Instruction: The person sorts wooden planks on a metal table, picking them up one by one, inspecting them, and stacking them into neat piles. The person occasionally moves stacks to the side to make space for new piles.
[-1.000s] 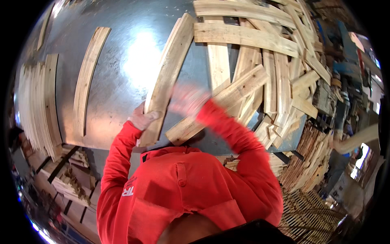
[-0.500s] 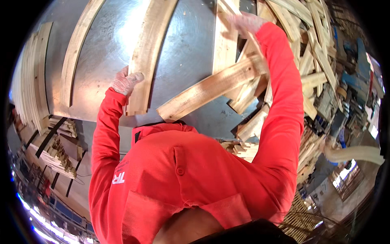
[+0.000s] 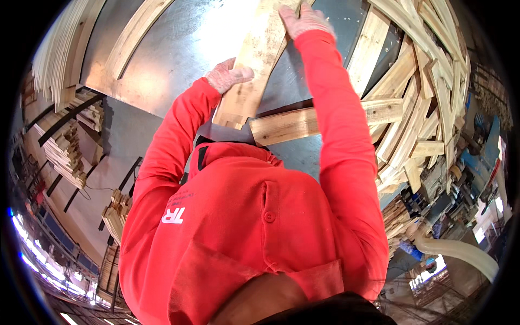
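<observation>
A long pale wooden plank (image 3: pixel 254 51) lies slanted on the metal table in front of me. Both my hands are gloved and on this plank. My left hand (image 3: pixel 226 77) is closed around its left edge near the close end, thumb on top. Farther up, my right hand (image 3: pixel 307 23) grips its right edge, some fingers hidden by the plank. A strip of wood shows along the right side, perhaps a second board. Close to my body another plank (image 3: pixel 287 126) lies crosswise, partly hidden under my right forearm.
The metal table (image 3: pixel 179 54) carries a single plank (image 3: pixel 132 40) at left and a stack of boards (image 3: pixel 65 49) at its left edge. A jumbled pile of planks (image 3: pixel 422 97) covers the right side. A pale hose (image 3: pixel 460 252) curves at far right.
My right hand has come from the right-hand pile to the plank in front of me. My left hand stays on a plank. The view has shifted, moving the table's contents.
</observation>
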{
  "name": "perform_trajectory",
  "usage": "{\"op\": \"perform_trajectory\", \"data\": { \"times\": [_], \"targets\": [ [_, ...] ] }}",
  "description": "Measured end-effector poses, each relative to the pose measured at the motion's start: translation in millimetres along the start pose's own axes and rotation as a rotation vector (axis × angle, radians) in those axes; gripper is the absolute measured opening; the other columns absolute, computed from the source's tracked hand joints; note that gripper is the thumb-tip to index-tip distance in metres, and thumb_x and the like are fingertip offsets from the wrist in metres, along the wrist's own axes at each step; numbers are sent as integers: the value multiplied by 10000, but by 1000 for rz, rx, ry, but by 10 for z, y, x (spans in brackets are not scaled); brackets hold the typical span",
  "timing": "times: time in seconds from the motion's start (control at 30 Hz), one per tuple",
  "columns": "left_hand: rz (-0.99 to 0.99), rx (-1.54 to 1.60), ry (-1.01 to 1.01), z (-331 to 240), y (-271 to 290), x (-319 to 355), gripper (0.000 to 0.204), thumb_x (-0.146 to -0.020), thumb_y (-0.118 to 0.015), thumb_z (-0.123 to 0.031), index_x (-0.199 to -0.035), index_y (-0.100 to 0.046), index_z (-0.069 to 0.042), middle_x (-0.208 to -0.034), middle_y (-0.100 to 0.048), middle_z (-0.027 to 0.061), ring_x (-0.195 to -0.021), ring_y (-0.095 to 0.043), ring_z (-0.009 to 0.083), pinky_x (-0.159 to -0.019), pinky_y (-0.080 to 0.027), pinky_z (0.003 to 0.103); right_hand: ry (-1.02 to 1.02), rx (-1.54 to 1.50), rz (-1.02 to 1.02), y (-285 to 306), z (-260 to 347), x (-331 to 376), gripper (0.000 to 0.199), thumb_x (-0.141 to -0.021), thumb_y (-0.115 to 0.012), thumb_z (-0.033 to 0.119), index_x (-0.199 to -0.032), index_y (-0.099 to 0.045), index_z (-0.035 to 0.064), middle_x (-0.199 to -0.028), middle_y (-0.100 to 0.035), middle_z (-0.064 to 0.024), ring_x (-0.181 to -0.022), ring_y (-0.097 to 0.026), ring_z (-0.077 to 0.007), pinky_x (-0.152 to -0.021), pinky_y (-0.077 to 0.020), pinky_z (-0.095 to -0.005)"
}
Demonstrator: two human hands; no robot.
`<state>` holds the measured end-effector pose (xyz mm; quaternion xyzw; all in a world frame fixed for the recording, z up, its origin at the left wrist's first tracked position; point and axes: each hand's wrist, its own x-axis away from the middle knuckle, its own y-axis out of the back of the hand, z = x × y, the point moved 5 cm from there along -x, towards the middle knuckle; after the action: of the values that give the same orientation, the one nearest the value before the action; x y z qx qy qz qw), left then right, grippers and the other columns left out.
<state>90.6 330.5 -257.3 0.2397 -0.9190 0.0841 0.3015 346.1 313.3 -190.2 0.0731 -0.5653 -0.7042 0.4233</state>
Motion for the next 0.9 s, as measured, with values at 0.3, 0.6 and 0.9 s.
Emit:
{"op": "perform_trajectory", "data": {
  "times": [0.3, 0.6, 0.9],
  "targets": [
    [148, 258, 27, -90, 0, 68, 556, -852, -637, -326, -1282, -574, 21, -1166, -655, 77, -1027, -610, 177, -942, -468, 334, -65, 978, -278, 1591, -1732, -1211, 932, -796, -702, 245, -1545, -151, 186, -1570, -261, -130, -1426, -314, -331, -1144, -266, -509],
    [180, 144, 6, -113, -10, -119, 730, -848, -628, -578, -1260, -568, 21, -1089, -653, 76, -956, -631, 186, -835, -518, 334, 590, 355, -549, 544, -878, -886, 424, -955, -463, 193, -1378, -438, 191, -1318, -539, -120, -1280, -485, -330, -1097, -357, -533],
    [134, 115, -76, 413, 27, -344, 475, -934, -599, -387, -1204, -590, 3, -1044, -647, 62, -878, -615, 184, -803, -510, 338, 372, 458, -143, 284, -446, 991, 740, -798, -629, 462, -1376, -444, 39, -1415, -457, -196, -1325, -423, -359, -1131, -275, -526]
  ]
}}
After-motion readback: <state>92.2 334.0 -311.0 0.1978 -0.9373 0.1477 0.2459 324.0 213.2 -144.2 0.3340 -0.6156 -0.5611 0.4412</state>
